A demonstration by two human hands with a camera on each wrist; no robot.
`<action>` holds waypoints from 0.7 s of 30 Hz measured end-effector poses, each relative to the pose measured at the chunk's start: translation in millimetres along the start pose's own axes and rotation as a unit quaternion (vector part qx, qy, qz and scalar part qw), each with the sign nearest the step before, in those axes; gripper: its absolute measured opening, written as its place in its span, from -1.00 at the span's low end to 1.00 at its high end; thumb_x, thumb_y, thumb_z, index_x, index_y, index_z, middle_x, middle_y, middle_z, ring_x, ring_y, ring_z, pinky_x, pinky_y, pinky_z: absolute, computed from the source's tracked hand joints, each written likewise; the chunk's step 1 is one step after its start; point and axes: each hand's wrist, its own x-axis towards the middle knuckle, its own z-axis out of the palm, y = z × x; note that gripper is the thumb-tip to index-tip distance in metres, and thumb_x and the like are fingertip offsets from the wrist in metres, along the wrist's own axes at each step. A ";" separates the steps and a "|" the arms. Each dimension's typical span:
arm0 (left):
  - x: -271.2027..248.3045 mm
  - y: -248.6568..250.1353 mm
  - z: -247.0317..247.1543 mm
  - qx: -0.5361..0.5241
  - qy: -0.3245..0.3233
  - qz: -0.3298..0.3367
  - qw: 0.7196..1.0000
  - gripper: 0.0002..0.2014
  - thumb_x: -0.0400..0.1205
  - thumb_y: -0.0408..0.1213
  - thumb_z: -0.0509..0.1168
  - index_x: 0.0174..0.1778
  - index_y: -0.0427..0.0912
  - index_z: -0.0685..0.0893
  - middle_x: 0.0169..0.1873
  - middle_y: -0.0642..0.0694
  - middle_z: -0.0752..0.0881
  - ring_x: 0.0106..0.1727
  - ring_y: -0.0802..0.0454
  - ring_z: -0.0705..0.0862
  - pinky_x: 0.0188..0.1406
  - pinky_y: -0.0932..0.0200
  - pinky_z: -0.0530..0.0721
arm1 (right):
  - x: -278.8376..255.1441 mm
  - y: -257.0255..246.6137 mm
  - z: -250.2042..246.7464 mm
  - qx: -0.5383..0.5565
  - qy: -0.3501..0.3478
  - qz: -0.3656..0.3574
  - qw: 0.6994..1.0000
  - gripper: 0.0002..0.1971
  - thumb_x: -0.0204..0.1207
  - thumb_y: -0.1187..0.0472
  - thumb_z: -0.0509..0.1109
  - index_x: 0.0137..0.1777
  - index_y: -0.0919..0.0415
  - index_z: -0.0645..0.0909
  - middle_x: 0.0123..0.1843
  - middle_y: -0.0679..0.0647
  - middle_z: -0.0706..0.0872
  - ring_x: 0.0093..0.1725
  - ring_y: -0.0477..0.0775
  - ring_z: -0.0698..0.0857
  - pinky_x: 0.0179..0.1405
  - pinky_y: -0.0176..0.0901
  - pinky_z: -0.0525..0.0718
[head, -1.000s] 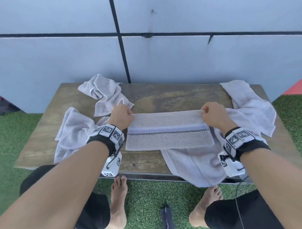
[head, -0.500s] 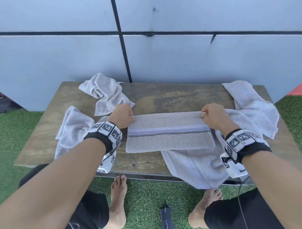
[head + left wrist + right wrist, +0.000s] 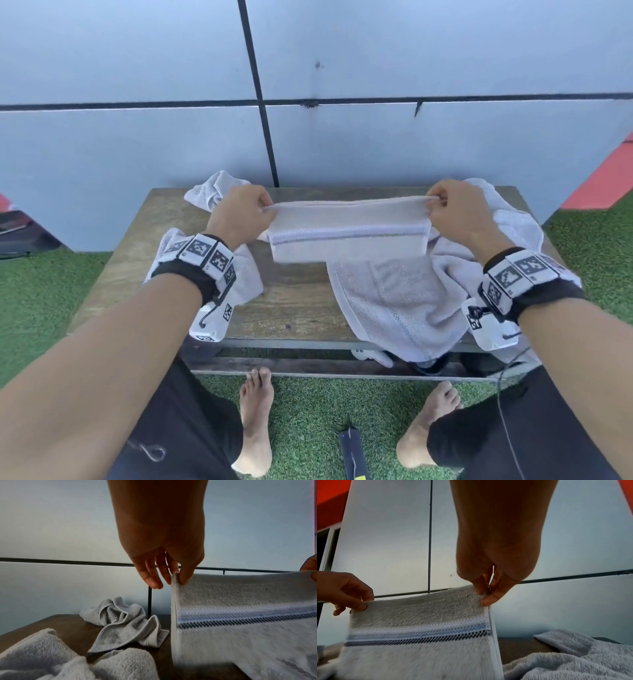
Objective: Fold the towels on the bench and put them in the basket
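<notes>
I'm pinching the striped towel [image 3: 349, 233] by its top corners, left hand [image 3: 241, 216] and right hand [image 3: 455, 212], holding it above the bench [image 3: 294, 301]. Mid-fold; next I'd bring the ends together evenly.

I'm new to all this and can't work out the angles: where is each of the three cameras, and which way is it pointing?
Head view: worn on the head, looking forward and down at the bench; shows both forearms, left hand, right hand, knees and bare feet.
Left wrist view: on the left wrist, looking along the left hand toward the wall; shows its fingers pinching the striped towel.
Right wrist view: on the right wrist, looking along the right hand the same way; the left hand shows at the edge.
Shared: all three show the striped towel held up between both hands.
</notes>
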 end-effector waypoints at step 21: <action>-105.0 -15.4 69.3 0.104 -0.154 -0.129 0.974 -0.59 0.57 -0.03 0.33 -0.48 -0.17 0.42 -0.46 -0.21 0.56 -0.29 -0.17 0.61 -0.26 0.04 0.61 | -116.5 37.2 61.6 -0.076 -0.131 0.149 0.977 -0.59 0.57 0.15 0.35 -0.49 0.17 0.35 -0.58 0.04 0.45 -0.50 0.04 0.45 -0.41 -0.08 0.42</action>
